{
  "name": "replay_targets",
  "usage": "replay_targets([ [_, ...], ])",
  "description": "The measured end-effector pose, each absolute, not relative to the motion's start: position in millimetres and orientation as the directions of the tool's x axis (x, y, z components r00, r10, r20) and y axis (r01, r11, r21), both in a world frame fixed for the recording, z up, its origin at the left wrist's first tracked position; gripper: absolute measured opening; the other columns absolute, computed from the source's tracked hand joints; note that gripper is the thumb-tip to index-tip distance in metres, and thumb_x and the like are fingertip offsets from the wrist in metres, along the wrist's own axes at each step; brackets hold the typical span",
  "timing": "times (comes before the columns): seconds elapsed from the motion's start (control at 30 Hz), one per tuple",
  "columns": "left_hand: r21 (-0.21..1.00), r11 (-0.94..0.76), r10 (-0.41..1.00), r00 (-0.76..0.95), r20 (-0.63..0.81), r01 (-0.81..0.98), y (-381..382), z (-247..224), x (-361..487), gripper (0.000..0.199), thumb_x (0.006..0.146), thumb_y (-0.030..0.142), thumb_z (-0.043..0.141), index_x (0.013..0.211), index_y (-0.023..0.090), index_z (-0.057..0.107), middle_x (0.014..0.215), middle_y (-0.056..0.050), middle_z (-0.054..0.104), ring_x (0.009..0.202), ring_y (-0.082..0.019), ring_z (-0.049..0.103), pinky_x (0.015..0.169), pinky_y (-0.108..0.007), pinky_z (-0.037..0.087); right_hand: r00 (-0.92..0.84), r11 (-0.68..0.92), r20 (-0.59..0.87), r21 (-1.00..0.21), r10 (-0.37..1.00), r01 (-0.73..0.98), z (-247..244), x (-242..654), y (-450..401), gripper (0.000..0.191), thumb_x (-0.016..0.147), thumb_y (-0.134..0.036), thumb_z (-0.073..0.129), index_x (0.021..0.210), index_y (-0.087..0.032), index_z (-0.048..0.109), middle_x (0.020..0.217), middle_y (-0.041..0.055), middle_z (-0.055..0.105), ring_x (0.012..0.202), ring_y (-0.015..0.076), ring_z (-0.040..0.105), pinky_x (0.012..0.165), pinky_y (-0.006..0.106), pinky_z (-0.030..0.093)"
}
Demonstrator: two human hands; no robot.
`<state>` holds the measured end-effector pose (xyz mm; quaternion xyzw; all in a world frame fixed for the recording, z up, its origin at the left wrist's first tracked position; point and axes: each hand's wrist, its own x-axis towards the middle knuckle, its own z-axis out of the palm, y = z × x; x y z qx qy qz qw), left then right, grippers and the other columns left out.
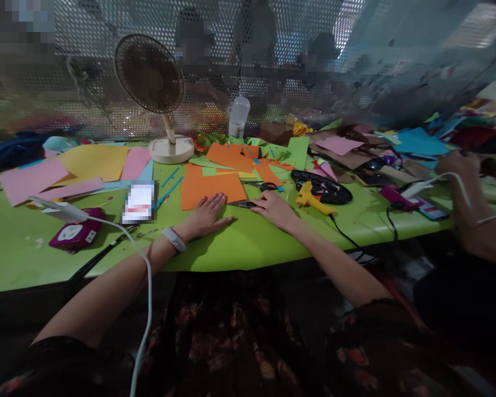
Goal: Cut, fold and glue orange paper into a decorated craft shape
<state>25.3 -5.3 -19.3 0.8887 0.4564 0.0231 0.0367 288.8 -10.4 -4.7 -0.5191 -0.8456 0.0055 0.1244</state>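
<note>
My left hand (206, 215) lies flat on the green table cover (227, 251), fingers spread, its fingertips on the lower edge of an orange paper sheet (202, 187). To its right, my right hand (276, 208) has its fingers closed on a dark pointed tool (243, 204); its exact kind is unclear. The tool's tip points left, close to the sheet's lower right corner. Just beyond my right hand are black-handled scissors (268, 187). A yellow glue gun (314, 201) rests on a black tray-like object (339, 191) farther right.
A fan (171, 149) stands at the back near perforated metal. On the left are pink sheets (33, 179), a phone (138, 201) and a purple cabled device (76, 234). Paper scraps (235, 157) cover the back. Another person's hand (458, 165) is at right, near a second purple device (400, 198).
</note>
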Motion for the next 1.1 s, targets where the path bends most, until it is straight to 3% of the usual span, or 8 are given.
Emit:
replay_targets([
  [0.2, 0.111, -0.585, 0.807, 0.59, -0.017, 0.803, -6, -14, 24, 0.084, 0.098, 0.066, 0.023, 0.161, 0.011, 0.016, 0.167, -0.013, 0.015, 0.155, -0.025, 0.012, 0.125, -0.045, 0.008, -0.415, 0.447, 0.204, -0.145, 0.887, 0.883, -5, 287, -12, 0.038, 0.099, -0.036, 0.056, 0.13, -0.019, 0.068, 0.105, 0.0138, 0.061, 0.102, 0.0275, 0.056, 0.084, 0.041, 0.05],
  [0.37, 0.1, -0.503, 0.86, 0.509, -0.042, 0.859, -15, -9, -1, 0.082, 0.098, 0.065, 0.027, 0.162, 0.016, 0.013, 0.167, -0.014, 0.012, 0.155, -0.029, 0.007, 0.124, -0.053, 0.005, -0.407, 0.445, 0.223, -0.156, 0.886, 0.882, -9, 289, -10, 0.035, 0.098, -0.036, 0.057, 0.127, -0.022, 0.07, 0.105, 0.0129, 0.061, 0.101, 0.0268, 0.056, 0.083, 0.04, 0.05],
  [0.53, 0.089, -0.493, 0.866, 0.498, -0.045, 0.865, -25, -12, -22, 0.078, 0.099, 0.064, 0.029, 0.162, 0.02, 0.015, 0.168, -0.012, 0.013, 0.155, -0.03, 0.009, 0.124, -0.051, 0.011, -0.429, 0.46, 0.222, -0.112, 0.876, 0.881, -11, 287, -7, 0.038, 0.098, -0.036, 0.055, 0.131, -0.019, 0.067, 0.106, 0.0148, 0.061, 0.103, 0.0292, 0.055, 0.085, 0.042, 0.049],
  [1.1, 0.095, -0.484, 0.871, 0.489, -0.041, 0.87, -27, -10, -17, 0.082, 0.097, 0.069, 0.026, 0.161, 0.018, 0.019, 0.167, -0.015, 0.017, 0.155, -0.03, 0.013, 0.124, -0.051, 0.012, -0.455, 0.494, 0.215, -0.188, 0.864, 0.849, -5, 269, -7, 0.035, 0.097, -0.036, 0.058, 0.125, -0.02, 0.07, 0.107, 0.0127, 0.063, 0.104, 0.0277, 0.056, 0.088, 0.04, 0.049],
])
